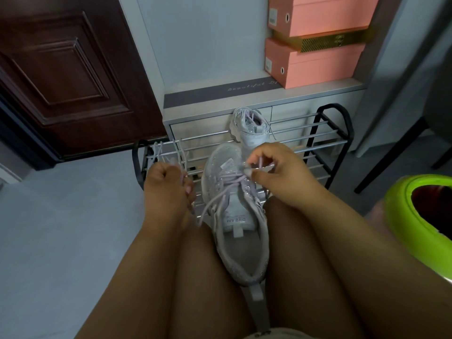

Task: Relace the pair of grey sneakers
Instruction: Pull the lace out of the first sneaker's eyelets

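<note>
Right hand (276, 172) pinching a lace end (263, 160) at the eyelets, fingers curled tight on it. Left hand (166, 182), at nine o'clock of the sneaker (234, 211), clenched round the other lace length (168, 152), pulled up and out. The sneaker sits wedged between the knees, toe pointing to twelve. Second sneaker (249, 128) stands on the shoe rack (325, 143) at twelve o'clock, pink boxes (318, 59) above.
</note>
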Available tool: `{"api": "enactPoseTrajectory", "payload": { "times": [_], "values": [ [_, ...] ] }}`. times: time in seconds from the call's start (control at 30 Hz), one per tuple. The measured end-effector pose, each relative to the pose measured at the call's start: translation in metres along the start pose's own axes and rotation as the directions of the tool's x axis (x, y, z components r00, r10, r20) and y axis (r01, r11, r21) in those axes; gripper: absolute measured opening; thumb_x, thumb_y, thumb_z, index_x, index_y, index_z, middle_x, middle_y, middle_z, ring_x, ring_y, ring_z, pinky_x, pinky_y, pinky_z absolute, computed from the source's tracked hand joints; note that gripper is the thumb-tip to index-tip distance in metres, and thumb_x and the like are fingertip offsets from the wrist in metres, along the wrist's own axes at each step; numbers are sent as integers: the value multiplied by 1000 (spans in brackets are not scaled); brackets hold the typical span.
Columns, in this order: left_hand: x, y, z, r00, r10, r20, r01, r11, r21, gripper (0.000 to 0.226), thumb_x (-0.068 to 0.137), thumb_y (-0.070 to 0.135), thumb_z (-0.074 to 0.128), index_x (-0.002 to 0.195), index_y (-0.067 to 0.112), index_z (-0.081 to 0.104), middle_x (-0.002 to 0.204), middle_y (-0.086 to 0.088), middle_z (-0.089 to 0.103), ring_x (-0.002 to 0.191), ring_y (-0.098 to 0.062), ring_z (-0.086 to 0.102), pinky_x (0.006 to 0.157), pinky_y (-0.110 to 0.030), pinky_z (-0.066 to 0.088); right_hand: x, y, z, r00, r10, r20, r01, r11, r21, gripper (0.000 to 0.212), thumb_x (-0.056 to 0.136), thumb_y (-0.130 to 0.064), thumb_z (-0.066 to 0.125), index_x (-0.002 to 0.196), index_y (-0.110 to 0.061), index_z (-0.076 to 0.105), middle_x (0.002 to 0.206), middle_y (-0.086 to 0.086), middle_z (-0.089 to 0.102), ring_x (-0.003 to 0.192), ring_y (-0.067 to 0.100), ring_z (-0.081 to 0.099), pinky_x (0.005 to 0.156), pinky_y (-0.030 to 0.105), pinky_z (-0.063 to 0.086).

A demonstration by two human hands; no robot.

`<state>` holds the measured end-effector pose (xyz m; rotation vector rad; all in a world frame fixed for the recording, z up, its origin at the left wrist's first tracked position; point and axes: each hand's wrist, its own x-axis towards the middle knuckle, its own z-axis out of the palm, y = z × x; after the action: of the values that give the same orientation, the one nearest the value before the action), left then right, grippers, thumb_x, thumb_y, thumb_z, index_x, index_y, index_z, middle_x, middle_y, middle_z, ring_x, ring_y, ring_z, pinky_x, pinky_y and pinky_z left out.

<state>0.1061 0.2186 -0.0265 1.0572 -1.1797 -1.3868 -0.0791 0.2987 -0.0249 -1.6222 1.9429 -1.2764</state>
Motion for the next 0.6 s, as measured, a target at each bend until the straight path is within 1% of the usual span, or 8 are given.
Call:
{"api": "enactPoseTrajectory", "payload": {
  "times": [0.07,0.13,0.27,0.33,0.43,0.5,0.53,0.6],
  "values": [
    [0,2,-3,999,41,24,-42,998,48,28,99,11,37,71,14,39,51,3,42,38,-8,34,35,-17,26,0,-3,4,998,-67,15,69,991,-116,14,79,-24,73,91,-25,67,90,6,56,88,14,51,79,18,38],
    [1,4,-5,994,64,89,-77,986,145,29,98,16,43,70,15,41,47,3,42,38,-9,35,35,-18,27,3,-8,8,995,-94,44,100,983,-156,13,79,-25,73,91,-22,69,90,6,55,93,18,49,84,24,38],
    [-4,8,-3,975,45,216,-129,911,391,22,95,22,50,78,9,54,52,0,57,41,-13,52,37,-20,42,13,-18,11,980,-49,192,123,911,-395,12,79,-33,68,81,-22,63,90,-3,43,100,16,41,87,27,34],
    [-5,10,-1,959,75,272,-208,837,505,16,93,30,52,84,20,59,67,3,65,54,-6,62,48,-20,49,18,-24,12,958,14,286,123,881,-457,13,79,-32,66,73,-26,57,95,-2,44,104,18,40,92,34,37],
    [4,12,-4,921,157,358,-374,615,694,13,90,42,52,96,40,63,102,8,65,96,-6,60,85,-34,51,32,-33,7,934,27,357,93,945,-314,21,84,-20,64,65,-19,56,83,0,50,84,9,45,79,28,40],
    [13,17,-4,884,239,403,-468,483,740,22,90,39,53,108,36,65,118,3,60,116,-18,50,100,-41,41,41,-39,1,924,44,380,4,992,-125,29,87,-17,64,59,-14,55,63,-3,46,58,3,40,61,23,36],
    [15,22,-3,867,255,428,-498,472,728,22,91,37,54,109,34,66,116,5,60,116,-16,49,100,-39,41,45,-42,-1,920,67,386,-42,996,-74,31,87,-19,64,59,-15,54,62,-2,47,55,5,40,57,22,35],
    [17,31,3,828,227,513,-549,512,661,18,92,31,54,103,36,68,99,10,65,94,-1,55,85,-26,46,50,-47,-1,921,108,374,-101,994,-38,25,88,-22,62,64,-20,57,67,-1,53,61,8,48,61,24,40]
  ]
}}
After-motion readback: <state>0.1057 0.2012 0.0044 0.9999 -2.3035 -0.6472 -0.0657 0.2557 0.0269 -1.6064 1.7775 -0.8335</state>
